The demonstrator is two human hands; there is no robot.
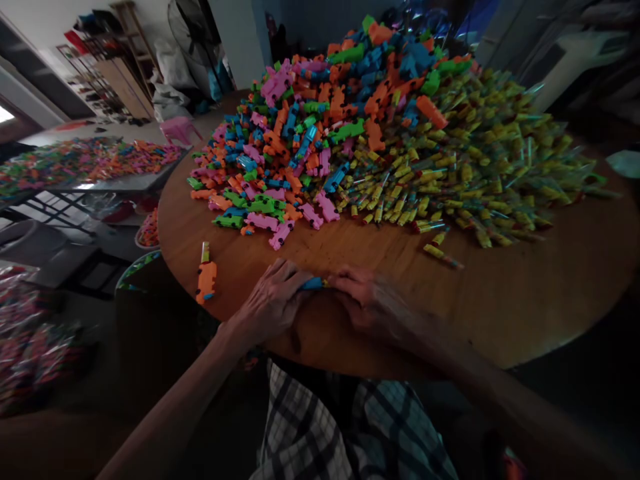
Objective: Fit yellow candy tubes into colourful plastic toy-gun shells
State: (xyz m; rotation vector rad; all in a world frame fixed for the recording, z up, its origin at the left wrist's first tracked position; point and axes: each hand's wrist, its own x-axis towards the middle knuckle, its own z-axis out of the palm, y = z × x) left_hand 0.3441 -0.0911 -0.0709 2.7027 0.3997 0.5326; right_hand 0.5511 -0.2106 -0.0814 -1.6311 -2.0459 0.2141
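Observation:
Near the front edge of the round wooden table (400, 320), my left hand (275, 293) is closed around a blue toy car (313, 284), most of which its fingers hide. From the other side, my right hand (357, 290) pinches a small yellow-wrapped tube at the car's end; only a bit of yellow shows between the two hands. To the left lies an orange toy car (206, 282) with a clear, yellow-marked tube (205, 252) sticking out of its end.
Behind my hands rises a heap of coloured toy cars (300, 133), with a pile of yellow-wrapped tubes (480, 160) at its right. A few loose tubes (443, 255) lie in front. Another table (100, 190) at the left bears more toys; a pink stool (179, 129) stands behind.

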